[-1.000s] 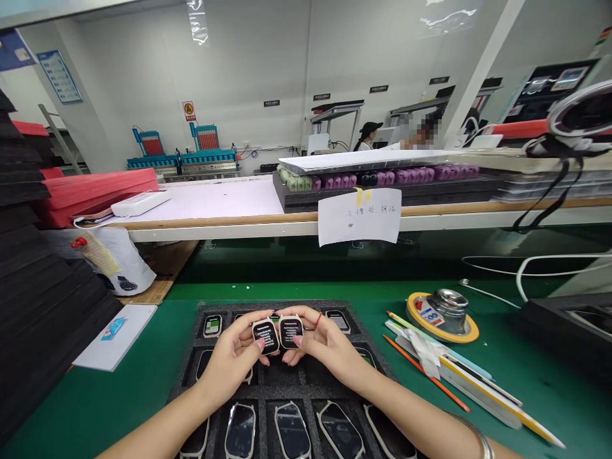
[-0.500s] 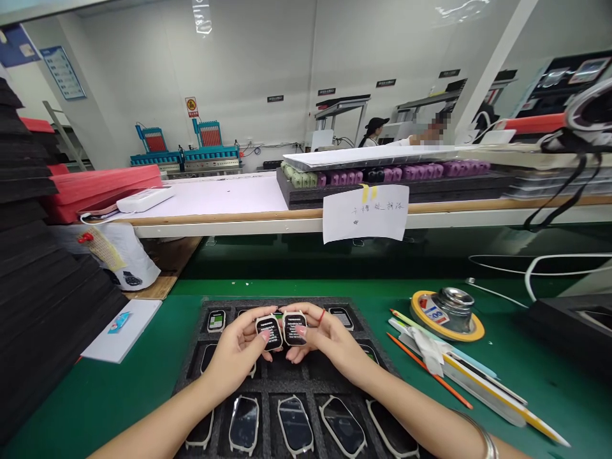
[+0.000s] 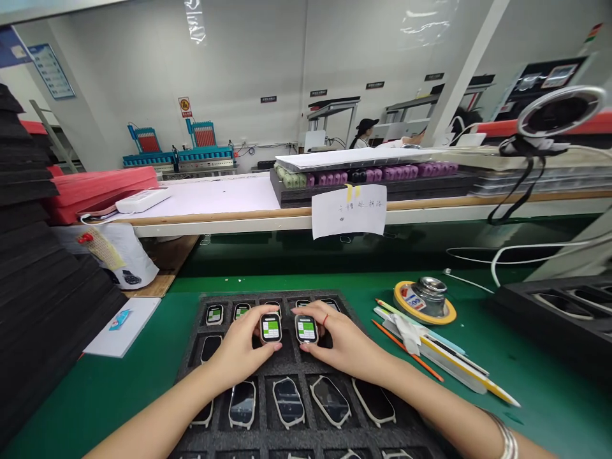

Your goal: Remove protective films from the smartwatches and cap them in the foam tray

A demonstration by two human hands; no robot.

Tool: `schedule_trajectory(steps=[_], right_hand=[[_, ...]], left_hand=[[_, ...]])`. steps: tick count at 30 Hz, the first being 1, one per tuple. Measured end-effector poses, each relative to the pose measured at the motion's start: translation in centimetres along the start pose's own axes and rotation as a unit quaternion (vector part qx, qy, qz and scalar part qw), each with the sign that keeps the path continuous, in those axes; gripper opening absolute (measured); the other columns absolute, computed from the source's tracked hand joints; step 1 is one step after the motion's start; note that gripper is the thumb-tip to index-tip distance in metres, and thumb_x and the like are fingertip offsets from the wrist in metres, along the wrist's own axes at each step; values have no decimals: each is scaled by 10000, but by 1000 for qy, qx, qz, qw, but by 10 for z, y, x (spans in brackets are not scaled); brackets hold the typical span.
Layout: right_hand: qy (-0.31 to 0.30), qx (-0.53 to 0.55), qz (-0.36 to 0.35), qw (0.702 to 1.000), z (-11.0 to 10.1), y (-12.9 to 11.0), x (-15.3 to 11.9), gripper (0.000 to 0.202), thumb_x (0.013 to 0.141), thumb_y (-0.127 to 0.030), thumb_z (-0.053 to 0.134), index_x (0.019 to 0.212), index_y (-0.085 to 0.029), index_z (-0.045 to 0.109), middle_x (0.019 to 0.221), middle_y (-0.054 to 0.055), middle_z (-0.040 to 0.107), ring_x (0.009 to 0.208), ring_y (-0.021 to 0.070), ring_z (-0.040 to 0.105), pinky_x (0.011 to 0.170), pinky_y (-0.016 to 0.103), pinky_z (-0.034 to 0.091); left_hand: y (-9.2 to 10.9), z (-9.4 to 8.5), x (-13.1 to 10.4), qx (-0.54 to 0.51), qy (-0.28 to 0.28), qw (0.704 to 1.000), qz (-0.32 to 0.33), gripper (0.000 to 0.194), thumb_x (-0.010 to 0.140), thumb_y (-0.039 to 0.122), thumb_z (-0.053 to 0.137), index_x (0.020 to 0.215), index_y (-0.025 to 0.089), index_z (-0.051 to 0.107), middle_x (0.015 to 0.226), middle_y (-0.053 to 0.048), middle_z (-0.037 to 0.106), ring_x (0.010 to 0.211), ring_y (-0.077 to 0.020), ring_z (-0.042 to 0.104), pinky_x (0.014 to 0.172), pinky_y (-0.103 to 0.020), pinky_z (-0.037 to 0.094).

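Observation:
My left hand [image 3: 246, 341] is closed on a smartwatch body [image 3: 271, 327], thumb below and fingers above. A matching smartwatch [image 3: 306, 329] is gripped the same way by my right hand [image 3: 339, 338]. Both screens are lit with a green and white pattern, and the two watches are held a little apart. Beneath them lies a black foam tray [image 3: 191, 382] with several strapless watch bodies in its compartments. A dark-screened watch [image 3: 288, 401] sits in a nearer row, while a lit one [image 3: 215, 313] is in the far left compartment. My hands hide part of the tray.
Right of the tray lie a tape roll [image 3: 425, 303], an orange stick [image 3: 406, 349] and pen-like tools [image 3: 459, 363]. Black foam sheets [image 3: 48, 306] are stacked on the left. A shelf [image 3: 229, 224] crosses behind, with a paper note [image 3: 349, 211] hanging from it. Another black tray [image 3: 530, 319] stands right.
The watch screens went from white text on black to a green and white pattern. My hands moved slightly apart with the watches. The view shifted a little to the right.

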State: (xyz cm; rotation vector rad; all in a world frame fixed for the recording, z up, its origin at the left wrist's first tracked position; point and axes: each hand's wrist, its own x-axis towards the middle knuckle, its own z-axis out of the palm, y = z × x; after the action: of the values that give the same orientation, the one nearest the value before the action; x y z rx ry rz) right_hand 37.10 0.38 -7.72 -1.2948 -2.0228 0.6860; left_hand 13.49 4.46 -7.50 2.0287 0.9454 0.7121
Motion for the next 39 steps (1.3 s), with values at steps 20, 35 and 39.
schedule_trajectory(steps=[20, 35, 39], right_hand=[[-88, -249, -30, 964, -9, -55, 25, 304, 925, -136, 484, 1083, -159, 742, 1050, 170, 747, 1036, 327, 679, 931, 475, 488], [-93, -26, -101, 990, 66, -57, 64, 282, 756, -244, 814, 967, -189, 635, 1066, 76, 717, 1084, 263, 649, 1140, 483, 328], [-81, 76, -85, 990, 52, -60, 51, 182, 783, -160, 757, 896, -237, 637, 875, -23, 730, 895, 201, 685, 1133, 462, 316]], left_hand=[[15, -55, -41, 247, 11, 969, -23, 274, 927, 279, 512, 1139, 248, 682, 1211, -74, 702, 1151, -267, 596, 1011, -418, 435], [-9, -77, -50, 140, 64, 966, -208, 308, 745, 456, 711, 859, 208, 568, 619, 28, 601, 615, -206, 565, 600, -294, 346], [-6, -79, -51, -21, 73, 975, -209, 453, 759, 553, 668, 1027, 199, 576, 640, 51, 559, 649, -174, 582, 624, -277, 403]])
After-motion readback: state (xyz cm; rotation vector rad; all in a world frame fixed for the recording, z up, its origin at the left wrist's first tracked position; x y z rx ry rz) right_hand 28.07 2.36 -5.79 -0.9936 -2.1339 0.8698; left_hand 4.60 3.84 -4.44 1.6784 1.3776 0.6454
